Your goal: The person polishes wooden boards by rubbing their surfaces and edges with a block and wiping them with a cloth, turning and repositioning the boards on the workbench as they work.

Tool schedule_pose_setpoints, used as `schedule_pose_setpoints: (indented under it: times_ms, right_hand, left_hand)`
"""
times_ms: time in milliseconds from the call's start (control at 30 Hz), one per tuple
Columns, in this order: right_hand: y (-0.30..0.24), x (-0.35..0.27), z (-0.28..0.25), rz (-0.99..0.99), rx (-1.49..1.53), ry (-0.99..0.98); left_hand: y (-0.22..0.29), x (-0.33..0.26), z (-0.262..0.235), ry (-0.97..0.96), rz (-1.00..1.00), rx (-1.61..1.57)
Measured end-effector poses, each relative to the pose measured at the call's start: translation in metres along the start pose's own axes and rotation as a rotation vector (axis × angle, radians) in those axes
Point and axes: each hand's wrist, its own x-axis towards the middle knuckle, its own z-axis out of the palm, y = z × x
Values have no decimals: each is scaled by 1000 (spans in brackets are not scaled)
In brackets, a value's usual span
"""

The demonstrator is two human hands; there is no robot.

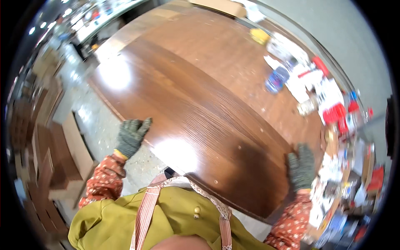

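Glossy, dark-streaked brown panel [193, 118]

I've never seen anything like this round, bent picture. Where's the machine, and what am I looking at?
There is no machine arm here, just a person at work. The camera sits on their head, looking down through a very wide lens, which is why straight edges curve. The yellow-green garment at the bottom is the wearer's own.

Both hands wear grey-green gloves. The left hand is at the near edge of a long brown wood-grain panel; the right hand is at its right end. Whether either has a firm grip, I can't tell.

The panel lies on a brown work surface. Toward its far right side are a yellow item, a bluish bottle and other clutter.
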Motion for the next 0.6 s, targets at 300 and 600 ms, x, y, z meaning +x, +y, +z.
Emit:
schedule_pose_setpoints:
  times_ms: [300, 600]
  right_hand:
    - [-139, 56, 50, -183, 221, 61]
    - [-139, 62, 52, -188, 266, 216]
  left_hand:
    - [16, -22, 38, 461, -834, -222]
    - [23, -2, 34, 27, -1315, -1711]
